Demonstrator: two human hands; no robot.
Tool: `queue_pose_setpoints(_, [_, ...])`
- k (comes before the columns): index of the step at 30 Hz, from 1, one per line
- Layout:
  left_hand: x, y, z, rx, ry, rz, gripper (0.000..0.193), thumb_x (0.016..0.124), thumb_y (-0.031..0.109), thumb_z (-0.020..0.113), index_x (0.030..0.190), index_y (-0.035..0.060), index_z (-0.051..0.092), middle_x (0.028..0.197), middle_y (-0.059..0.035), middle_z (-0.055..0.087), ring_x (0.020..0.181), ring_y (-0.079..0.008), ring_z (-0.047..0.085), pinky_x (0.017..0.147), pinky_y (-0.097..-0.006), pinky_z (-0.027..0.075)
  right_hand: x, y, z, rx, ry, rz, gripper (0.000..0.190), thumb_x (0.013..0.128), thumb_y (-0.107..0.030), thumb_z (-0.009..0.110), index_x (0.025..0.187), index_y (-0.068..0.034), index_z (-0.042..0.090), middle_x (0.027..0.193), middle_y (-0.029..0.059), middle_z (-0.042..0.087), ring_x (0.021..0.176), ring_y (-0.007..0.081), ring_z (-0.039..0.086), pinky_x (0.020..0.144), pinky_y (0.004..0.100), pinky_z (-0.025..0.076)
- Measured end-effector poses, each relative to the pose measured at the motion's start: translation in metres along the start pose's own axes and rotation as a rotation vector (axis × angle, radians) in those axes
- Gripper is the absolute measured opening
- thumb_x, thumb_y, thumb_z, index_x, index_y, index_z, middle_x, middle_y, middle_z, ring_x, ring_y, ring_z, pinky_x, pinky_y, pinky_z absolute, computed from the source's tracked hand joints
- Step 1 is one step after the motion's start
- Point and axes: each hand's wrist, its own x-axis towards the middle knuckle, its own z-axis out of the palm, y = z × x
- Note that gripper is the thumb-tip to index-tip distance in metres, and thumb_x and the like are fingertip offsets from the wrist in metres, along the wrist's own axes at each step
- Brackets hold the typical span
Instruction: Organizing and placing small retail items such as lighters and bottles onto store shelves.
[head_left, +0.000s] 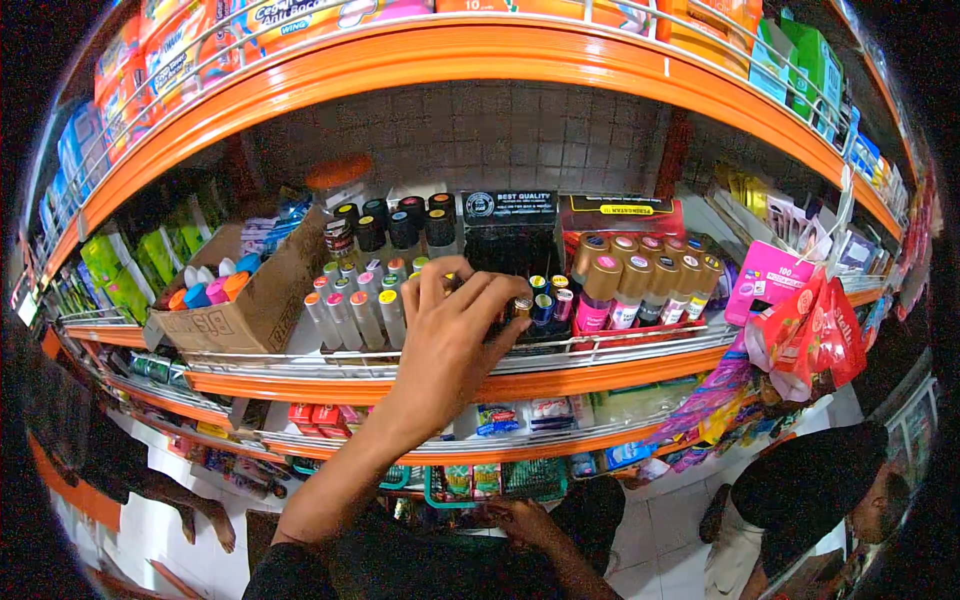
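My left hand (454, 322) reaches over the shelf's wire rail, with thumb and forefinger closed around the gold cap of a small bottle (523, 306). Just right of it stand several small bottles with coloured cap tops (562, 304) in a black display box (510, 217). Frosted small bottles with coloured stickers (367, 315) are lined up left of the hand, and larger black-capped bottles (403, 229) stand behind them. Gold-capped bottles (604, 281) fill a red tray on the right. Low before me is my right hand (517, 517), dim and partly in shadow; its fingers are unclear.
An open cardboard box (225, 330) holds bottles with coloured caps at left. An orange shelf edge (450, 52) arches above, and a wire rail (637, 337) fronts this shelf. Red packets (817, 337) hang at right. A green basket (495, 502) is below. Other people stand at both sides.
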Motion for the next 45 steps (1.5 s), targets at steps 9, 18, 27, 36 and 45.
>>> queue_pose_setpoints(9, [0.008, -0.008, -0.031, -0.381, 0.199, -0.110, 0.036, 0.079, 0.000, 0.078, 0.113, 0.0059, 0.066, 0.110, -0.0054, 0.068, 0.109, -0.0211, 0.057, 0.099, -0.0343, 0.043, -0.006, -0.005, -0.003, 0.012, 0.078, -0.058, 0.035, 0.097, -0.022, 0.061, 0.131, -0.015, 0.064, 0.127, 0.0073, 0.068, 0.116, 0.0251, 0.065, 0.102, 0.0436, 0.048])
queue_pose_setpoints(18, [-0.067, 0.019, -0.028, -1.463, 0.390, -0.755, 0.042, 0.096, 0.008, 0.064, 0.134, 0.0063, 0.044, 0.123, -0.0139, 0.063, 0.115, -0.0215, 0.060, 0.098, -0.0344, 0.050, -0.039, -0.040, -0.049, 0.499, 0.380, -0.284, 0.037, 0.090, -0.010, 0.072, 0.124, 0.002, 0.066, 0.111, 0.0113, 0.072, 0.096, 0.0143, 0.068, 0.082, 0.0292, 0.055])
queue_pose_setpoints(27, [-0.091, 0.065, -0.005, -1.907, 0.354, -1.193, 0.039, 0.104, 0.018, 0.053, 0.140, 0.0033, 0.049, 0.132, -0.0136, 0.059, 0.117, -0.0204, 0.061, 0.100, -0.0348, 0.051, -0.096, -0.221, -0.156, 0.211, 1.120, -0.774, 0.031, 0.083, -0.011, 0.076, 0.112, 0.000, 0.073, 0.116, 0.0158, 0.071, 0.096, 0.0199, 0.068, 0.083, 0.0319, 0.052])
queue_pose_setpoints(36, [-0.102, 0.075, -0.002, -1.820, 0.463, -1.076, 0.052, 0.105, 0.024, 0.049, 0.151, 0.0038, 0.036, 0.152, -0.0165, 0.044, 0.142, -0.0249, 0.042, 0.118, -0.0358, 0.034, -0.078, -0.248, -0.122, -0.038, 1.077, -0.717, 0.041, 0.076, 0.000, 0.075, 0.116, -0.011, 0.076, 0.121, 0.0087, 0.069, 0.102, 0.0274, 0.067, 0.090, 0.0371, 0.054])
queue_pose_setpoints(45, [-0.099, 0.058, -0.009, -1.675, 0.454, -1.112, 0.042, 0.106, 0.024, 0.049, 0.143, 0.0041, 0.041, 0.143, -0.0218, 0.051, 0.136, -0.0312, 0.049, 0.116, -0.0404, 0.039, -0.089, -0.214, -0.112, -0.050, 0.862, -0.759, 0.039, 0.074, -0.002, 0.077, 0.112, -0.011, 0.077, 0.118, 0.0076, 0.071, 0.096, 0.0257, 0.068, 0.087, 0.0363, 0.055])
